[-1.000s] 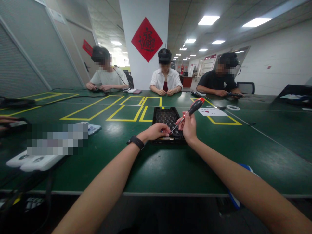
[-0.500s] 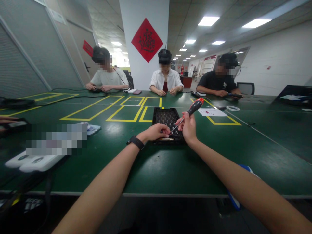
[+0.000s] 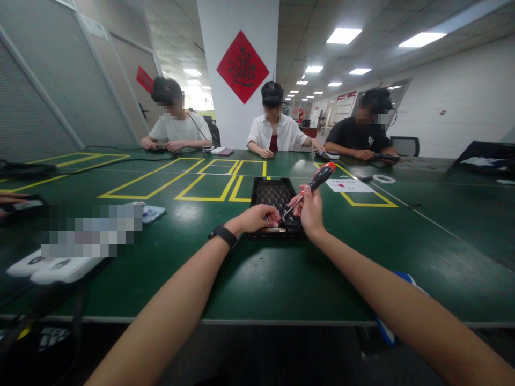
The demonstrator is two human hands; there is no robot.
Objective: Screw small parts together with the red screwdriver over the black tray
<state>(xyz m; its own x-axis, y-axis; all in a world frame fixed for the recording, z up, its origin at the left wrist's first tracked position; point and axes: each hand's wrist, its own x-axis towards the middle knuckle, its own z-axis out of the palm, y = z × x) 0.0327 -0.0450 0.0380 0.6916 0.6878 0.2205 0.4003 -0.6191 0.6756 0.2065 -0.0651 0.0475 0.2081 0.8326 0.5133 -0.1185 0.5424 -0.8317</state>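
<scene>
A right hand [image 3: 312, 212] grips a red-and-black screwdriver [image 3: 322, 177], its shaft slanting down to the left into an open black case [image 3: 277, 235] on the green tabletop [image 3: 257, 284]. The left hand [image 3: 255, 218], above a dark wristband [image 3: 223, 234], curls its fingers over the case's near part, close beside the screwdriver's tip; whether they pinch anything cannot be told. Beyond the case, yellow lines [image 3: 161, 182] mark out boxes, with a printed sheet [image 3: 350, 185] and a white ring [image 3: 384, 179] to the right. At left lies a white object [image 3: 60, 269], partly blurred out. Across the tabletop sit three people in dark headgear, the middle one in a white shirt [image 3: 257, 130], before a pillar bearing a red diamond sign [image 3: 242, 67].
</scene>
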